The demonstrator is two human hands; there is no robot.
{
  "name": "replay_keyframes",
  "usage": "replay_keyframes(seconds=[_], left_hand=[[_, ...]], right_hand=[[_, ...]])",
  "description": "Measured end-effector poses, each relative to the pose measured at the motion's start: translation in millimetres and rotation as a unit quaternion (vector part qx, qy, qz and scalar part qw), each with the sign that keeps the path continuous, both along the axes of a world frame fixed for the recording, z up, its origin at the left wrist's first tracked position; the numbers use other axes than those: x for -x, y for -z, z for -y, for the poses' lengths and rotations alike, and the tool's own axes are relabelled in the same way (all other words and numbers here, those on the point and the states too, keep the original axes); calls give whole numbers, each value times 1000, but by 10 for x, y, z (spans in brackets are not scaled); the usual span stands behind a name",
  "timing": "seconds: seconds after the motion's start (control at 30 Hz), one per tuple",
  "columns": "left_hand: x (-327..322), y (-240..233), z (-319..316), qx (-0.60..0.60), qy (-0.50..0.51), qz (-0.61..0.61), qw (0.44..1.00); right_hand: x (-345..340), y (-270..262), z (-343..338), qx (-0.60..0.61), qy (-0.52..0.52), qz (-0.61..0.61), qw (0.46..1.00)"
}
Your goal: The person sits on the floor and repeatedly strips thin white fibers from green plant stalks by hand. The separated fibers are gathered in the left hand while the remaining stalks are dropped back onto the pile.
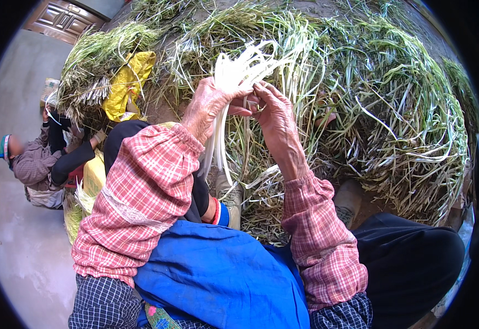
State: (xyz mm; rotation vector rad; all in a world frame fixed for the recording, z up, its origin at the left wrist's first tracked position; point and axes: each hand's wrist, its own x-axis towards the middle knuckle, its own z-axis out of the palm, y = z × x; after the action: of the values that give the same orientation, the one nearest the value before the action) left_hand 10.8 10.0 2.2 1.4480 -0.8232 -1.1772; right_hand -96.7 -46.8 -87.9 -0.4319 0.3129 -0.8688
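My left hand [208, 107] holds a bunch of pale, blanched leafy stalks [239, 70]. Their white leaves fan out above the fist, and the white lower ends hang below it. Close beside it, touching or nearly touching the left fingers, my right hand [276, 111] has its thumb and fingers bent together around a thin stalk [245, 140]. The fingers partly hide the gripped part. Both hands are above a large heap of green and white stalks [387, 94] spread in front of me.
To the left, a person [38, 160] sits low, holding a pale strand. Nearer are a yellow woven sack [130, 86], a second stalk pile [87, 70] and another yellow sack [93, 174]. My shoes [229, 197] stand against the heap; a blue apron [223, 271] covers my lap.
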Motion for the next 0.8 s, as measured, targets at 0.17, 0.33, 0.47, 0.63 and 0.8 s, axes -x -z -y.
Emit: replay_keyframes(seconds=[0.17, 0.33, 0.47, 0.63, 0.8], left_hand=[[37, 8, 31, -3, -29, -41, 999], [24, 28, 29, 5, -26, -21, 999], [12, 57, 26, 12, -53, 4, 998], [-104, 119, 7, 26, -95, 32, 995], [-219, 194, 8, 23, -129, 17, 991]], right_hand=[[-25, 36, -18, -46, -7, 30, 998], [-27, 91, -44, -63, -5, 62, 996], [-59, 61, -105, -64, 19, 70, 995], [-41, -23, -141, -80, 40, 52, 995], [-83, 82, -132, -96, 33, 129, 986]])
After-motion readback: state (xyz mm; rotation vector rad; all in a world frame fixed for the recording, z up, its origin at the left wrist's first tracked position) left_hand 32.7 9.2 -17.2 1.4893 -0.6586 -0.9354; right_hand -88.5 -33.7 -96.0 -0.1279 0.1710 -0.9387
